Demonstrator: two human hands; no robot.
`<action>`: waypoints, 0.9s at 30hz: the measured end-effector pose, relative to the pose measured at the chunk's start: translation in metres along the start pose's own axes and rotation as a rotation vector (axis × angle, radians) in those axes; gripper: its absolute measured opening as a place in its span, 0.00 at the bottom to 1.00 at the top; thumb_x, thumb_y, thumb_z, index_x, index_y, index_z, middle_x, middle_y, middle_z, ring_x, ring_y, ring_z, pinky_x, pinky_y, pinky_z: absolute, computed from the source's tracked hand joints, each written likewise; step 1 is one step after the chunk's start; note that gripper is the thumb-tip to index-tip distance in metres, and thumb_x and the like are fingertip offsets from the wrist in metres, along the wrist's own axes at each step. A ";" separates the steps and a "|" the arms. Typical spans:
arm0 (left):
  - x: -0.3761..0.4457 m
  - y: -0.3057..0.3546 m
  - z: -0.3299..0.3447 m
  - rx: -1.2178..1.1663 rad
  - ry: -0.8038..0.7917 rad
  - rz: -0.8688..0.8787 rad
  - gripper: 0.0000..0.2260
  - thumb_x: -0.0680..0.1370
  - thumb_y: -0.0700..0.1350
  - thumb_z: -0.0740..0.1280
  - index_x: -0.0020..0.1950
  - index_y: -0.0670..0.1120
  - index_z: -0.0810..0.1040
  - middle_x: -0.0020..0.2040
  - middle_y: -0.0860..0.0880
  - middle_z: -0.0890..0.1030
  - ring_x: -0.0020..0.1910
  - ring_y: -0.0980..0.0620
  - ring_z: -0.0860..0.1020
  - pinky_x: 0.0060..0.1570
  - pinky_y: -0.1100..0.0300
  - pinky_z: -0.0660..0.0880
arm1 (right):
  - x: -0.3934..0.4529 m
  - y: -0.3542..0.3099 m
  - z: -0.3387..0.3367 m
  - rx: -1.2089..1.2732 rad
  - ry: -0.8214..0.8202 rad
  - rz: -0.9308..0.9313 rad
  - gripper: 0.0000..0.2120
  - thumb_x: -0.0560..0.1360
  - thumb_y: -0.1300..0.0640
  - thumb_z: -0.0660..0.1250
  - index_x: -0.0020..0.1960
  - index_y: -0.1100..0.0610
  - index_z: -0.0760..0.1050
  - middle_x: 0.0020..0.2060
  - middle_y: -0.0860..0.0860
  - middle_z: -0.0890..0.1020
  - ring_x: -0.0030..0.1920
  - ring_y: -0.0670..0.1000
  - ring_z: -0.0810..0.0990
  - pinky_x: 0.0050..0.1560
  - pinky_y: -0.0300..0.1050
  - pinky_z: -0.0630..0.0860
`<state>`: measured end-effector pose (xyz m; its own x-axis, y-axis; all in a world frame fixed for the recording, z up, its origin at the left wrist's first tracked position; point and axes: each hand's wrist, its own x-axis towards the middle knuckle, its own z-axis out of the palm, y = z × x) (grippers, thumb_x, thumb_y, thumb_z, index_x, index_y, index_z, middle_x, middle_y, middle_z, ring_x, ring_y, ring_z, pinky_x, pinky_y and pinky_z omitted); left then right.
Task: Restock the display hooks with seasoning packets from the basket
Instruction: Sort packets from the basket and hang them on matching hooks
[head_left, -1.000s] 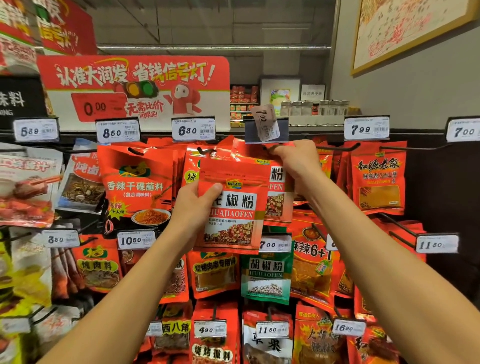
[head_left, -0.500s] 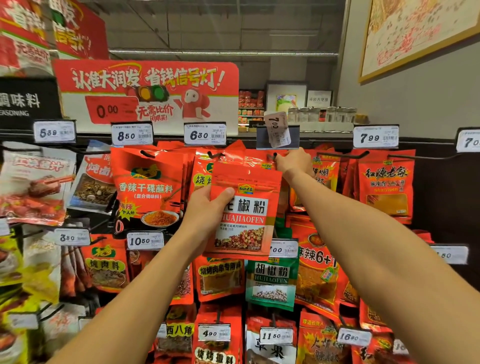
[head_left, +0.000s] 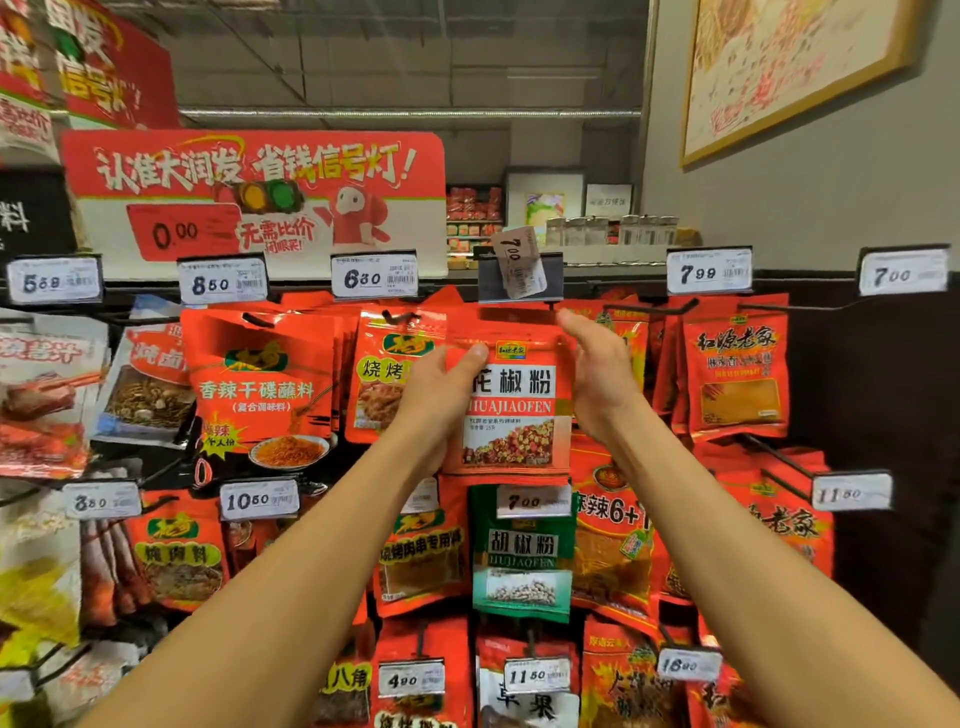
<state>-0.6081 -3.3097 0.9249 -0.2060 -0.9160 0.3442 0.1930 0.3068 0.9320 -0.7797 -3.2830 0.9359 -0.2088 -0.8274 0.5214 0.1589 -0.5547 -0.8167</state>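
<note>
Red seasoning packet (head_left: 511, 402) printed 花椒粉 and HUAJIAOFEN, up in the top row of the display, directly under a crooked price tag (head_left: 518, 262) reading 7.00 in a dark holder. Left hand (head_left: 441, 387) gripping the packet's left edge, thumb laid across the front near the top corner, fingers hidden behind. Right hand (head_left: 597, 371) just beside the packet's right edge, palm turned toward it, fingers loosely extended upward toward the hook; whether touching cannot be told. Both forearms raised and converging from the lower corners. Above, a red banner (head_left: 254, 200) with 省钱信号灯, a traffic-light drawing and 0.00. Along the top rail, tags reading 8.50 (head_left: 223, 283), 6.30 (head_left: 374, 278), 7.99 (head_left: 709, 271) and 7.00 (head_left: 903, 273). At left, a red pack (head_left: 260, 384) marked 香辣干碟蘸料. Directly below the held packet, a green pack (head_left: 522, 556) marked 胡椒粉 with a 7.00 tag (head_left: 532, 501) over its top. Lower tags showing 10.50 (head_left: 258, 500), 4.90 (head_left: 411, 679), 11.50 (head_left: 536, 675) and 16.90 (head_left: 688, 665).
</note>
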 end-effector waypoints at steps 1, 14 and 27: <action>0.002 0.000 0.003 0.001 0.000 -0.002 0.07 0.82 0.50 0.67 0.52 0.47 0.79 0.43 0.48 0.88 0.41 0.48 0.87 0.37 0.55 0.83 | 0.000 -0.001 0.001 -0.101 0.041 -0.023 0.08 0.75 0.49 0.72 0.47 0.53 0.83 0.41 0.54 0.87 0.42 0.56 0.87 0.41 0.50 0.83; 0.023 0.013 0.022 0.008 0.192 0.020 0.10 0.80 0.51 0.69 0.42 0.47 0.79 0.40 0.42 0.87 0.38 0.42 0.87 0.41 0.40 0.84 | 0.025 -0.005 0.014 -0.473 0.330 -0.012 0.11 0.71 0.52 0.71 0.38 0.60 0.79 0.38 0.60 0.85 0.42 0.64 0.86 0.44 0.70 0.81; 0.050 0.005 0.027 0.172 0.308 -0.079 0.14 0.77 0.53 0.71 0.48 0.41 0.80 0.48 0.40 0.86 0.47 0.38 0.85 0.51 0.41 0.82 | 0.040 0.008 0.011 -0.526 0.388 0.068 0.12 0.73 0.50 0.73 0.34 0.54 0.79 0.34 0.53 0.86 0.38 0.57 0.86 0.40 0.56 0.83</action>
<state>-0.6431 -3.3466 0.9499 0.0896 -0.9654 0.2448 0.0187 0.2474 0.9687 -0.7764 -3.3214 0.9524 -0.5637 -0.7126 0.4177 -0.2886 -0.3039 -0.9079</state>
